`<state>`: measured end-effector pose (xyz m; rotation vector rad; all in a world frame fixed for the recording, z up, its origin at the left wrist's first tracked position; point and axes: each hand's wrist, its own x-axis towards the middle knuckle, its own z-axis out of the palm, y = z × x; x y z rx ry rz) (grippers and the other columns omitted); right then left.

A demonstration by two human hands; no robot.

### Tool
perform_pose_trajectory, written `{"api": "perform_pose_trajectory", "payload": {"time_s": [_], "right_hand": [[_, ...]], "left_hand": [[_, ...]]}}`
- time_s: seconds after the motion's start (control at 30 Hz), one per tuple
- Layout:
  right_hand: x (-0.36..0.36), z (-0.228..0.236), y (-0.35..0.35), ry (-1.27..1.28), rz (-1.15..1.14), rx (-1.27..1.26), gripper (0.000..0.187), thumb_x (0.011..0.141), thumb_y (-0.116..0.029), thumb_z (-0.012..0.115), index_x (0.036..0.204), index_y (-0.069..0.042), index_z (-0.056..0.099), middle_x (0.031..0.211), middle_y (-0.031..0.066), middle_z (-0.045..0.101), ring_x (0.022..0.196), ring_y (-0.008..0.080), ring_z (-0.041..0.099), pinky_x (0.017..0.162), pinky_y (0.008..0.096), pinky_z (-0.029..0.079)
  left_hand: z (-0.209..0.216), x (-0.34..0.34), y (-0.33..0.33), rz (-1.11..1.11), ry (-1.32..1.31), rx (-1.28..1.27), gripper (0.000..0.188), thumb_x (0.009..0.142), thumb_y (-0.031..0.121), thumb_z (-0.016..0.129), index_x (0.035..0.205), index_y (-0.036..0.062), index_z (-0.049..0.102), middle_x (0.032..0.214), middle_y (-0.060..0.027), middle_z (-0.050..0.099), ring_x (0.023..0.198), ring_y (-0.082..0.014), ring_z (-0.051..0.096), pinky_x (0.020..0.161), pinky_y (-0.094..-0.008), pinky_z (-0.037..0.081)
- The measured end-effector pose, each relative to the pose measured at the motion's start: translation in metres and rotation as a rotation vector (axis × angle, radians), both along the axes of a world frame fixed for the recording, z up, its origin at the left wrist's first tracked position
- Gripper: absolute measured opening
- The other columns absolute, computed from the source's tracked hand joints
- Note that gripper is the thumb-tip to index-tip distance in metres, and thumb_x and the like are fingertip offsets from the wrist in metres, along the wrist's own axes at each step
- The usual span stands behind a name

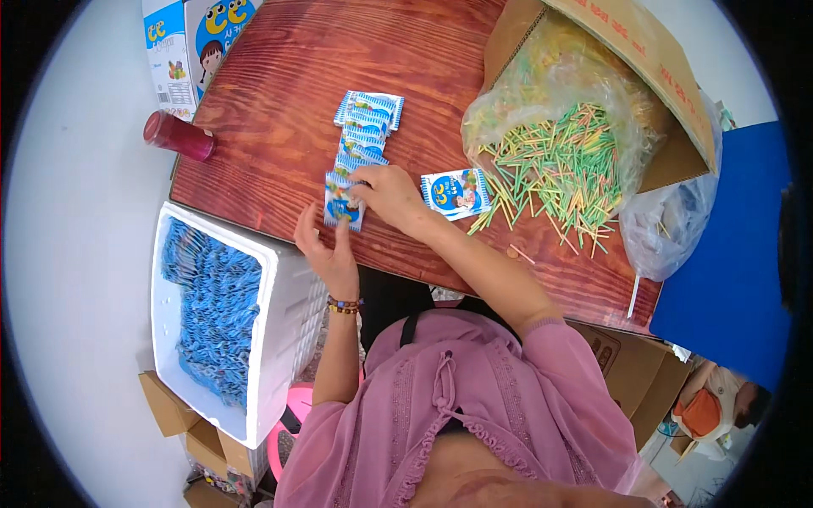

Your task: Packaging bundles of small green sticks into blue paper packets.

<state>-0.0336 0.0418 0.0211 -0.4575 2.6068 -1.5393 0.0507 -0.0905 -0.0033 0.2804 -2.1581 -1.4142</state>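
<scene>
One blue-printed packet (344, 208), lettering blurred, is pinched by the right hand (389, 196), the left hand (329, 256) spread beside it

mauve top (373, 423) | loose sleeves (580, 372) | front tie (444, 385) | beaded bracelets (344, 307)

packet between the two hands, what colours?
The packet is mainly blue and white, slightly blurred; best seen in the head view.

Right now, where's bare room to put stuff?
The red wooden table has bare patches between the red cylindrical jar and the row of blue-white packets, and between that row's far end and the brown cardboard box. It's crowded where the green, yellow and pink sticks lie, and around the left hand and right hand.
</scene>
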Motion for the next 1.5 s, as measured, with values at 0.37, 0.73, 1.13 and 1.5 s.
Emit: {"api": "perform_pose_trajectory", "payload": {"time_s": [0.37,0.73,1.13,1.5], "right_hand": [[0.016,0.010,0.145,0.272,-0.173,0.512,0.025,0.080,-0.025,0.070,0.099,-0.009,0.066,0.095,0.0102,0.065,0.094,0.0297,0.061,0.080,0.0409,0.049],[0.012,-0.017,0.179,0.243,-0.060,0.247,0.027,0.074,-0.023,0.072,0.092,-0.009,0.058,0.087,0.0092,0.057,0.088,0.0294,0.056,0.077,0.0404,0.042],[0.012,-0.026,0.186,0.526,-0.131,0.197,0.009,0.081,-0.020,0.069,0.085,-0.014,0.064,0.085,0.0005,0.061,0.082,0.0187,0.059,0.076,0.0351,0.041],[0.084,-0.029,0.193,0.545,0.118,0.452,0.010,0.080,-0.019,0.065,0.087,-0.012,0.063,0.090,0.0026,0.057,0.099,0.0216,0.054,0.092,0.0422,0.040]], "left_hand": [[-0.010,-0.009,-0.001,-0.022,-0.273,-0.726,0.055,0.089,0.034,0.064,0.137,0.0108,0.048,0.135,-0.0083,0.051,0.124,-0.0306,0.046,0.102,-0.0482,0.029],[-0.012,-0.009,0.002,-0.071,-0.146,-0.537,0.068,0.084,0.026,0.072,0.141,0.0058,0.042,0.139,-0.0170,0.047,0.127,-0.0334,0.043,0.106,-0.0466,0.029],[0.001,-0.044,0.112,-0.393,-0.205,-0.155,0.048,0.082,0.009,0.073,0.126,0.0011,0.055,0.123,-0.0143,0.054,0.110,-0.0239,0.055,0.090,-0.0325,0.045],[-0.012,-0.032,0.115,-0.419,-0.109,-0.510,0.051,0.090,0.017,0.066,0.135,0.0024,0.047,0.129,-0.0173,0.048,0.121,-0.0304,0.048,0.102,-0.0397,0.038]]}}
